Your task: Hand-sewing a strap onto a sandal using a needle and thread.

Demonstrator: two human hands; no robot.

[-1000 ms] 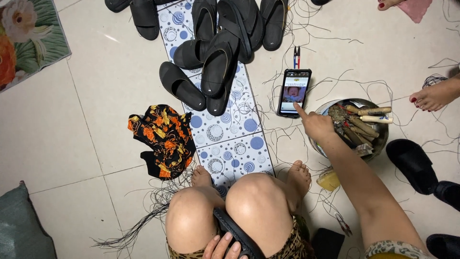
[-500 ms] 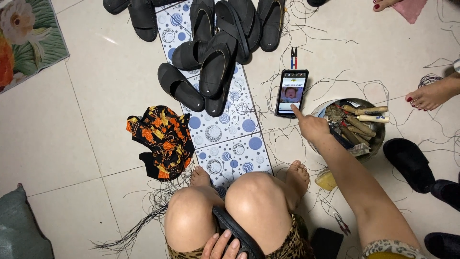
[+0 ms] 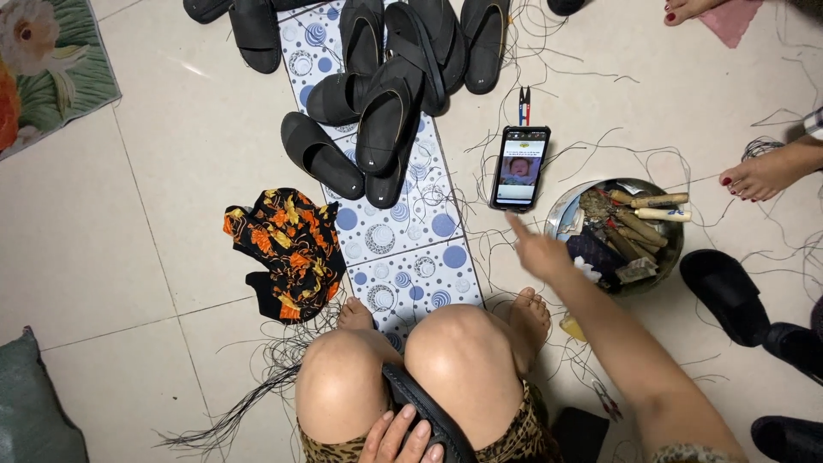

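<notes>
Left hand (image 3: pixel 396 437) — cut off below
</notes>
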